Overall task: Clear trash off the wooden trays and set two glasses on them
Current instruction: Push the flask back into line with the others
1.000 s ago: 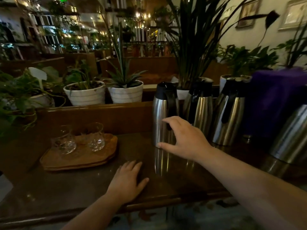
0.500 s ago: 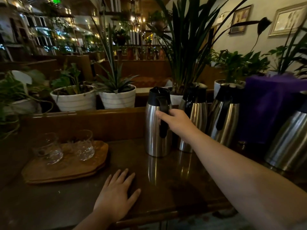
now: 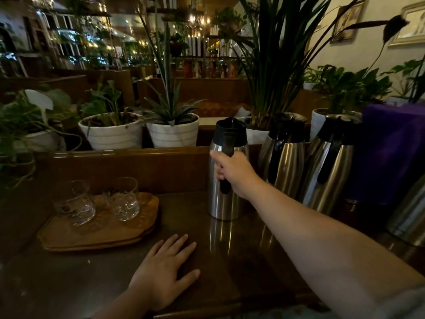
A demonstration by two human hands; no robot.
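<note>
gripping the black handle of the steel vacuum jug [image 3: 226,180] with right hand [image 3: 234,174] fingers closed, seemingly for pouring, left hand [image 3: 164,270] lying open, steadying on the dark bench [image 3: 230,261], two clear glasses [image 3: 101,202] already standing on stacked wooden trays [image 3: 99,233].

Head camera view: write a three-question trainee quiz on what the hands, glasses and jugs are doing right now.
1. True or false: the right hand grips the black handle of the nearest steel jug.
2. Multiple choice: the left hand is A) holding a glass, B) lying flat on the table, C) lifting a tray.
3. Fill in: ___ glasses stand on the wooden trays.

Key: 1 true; 2 B; 3 two.
</note>
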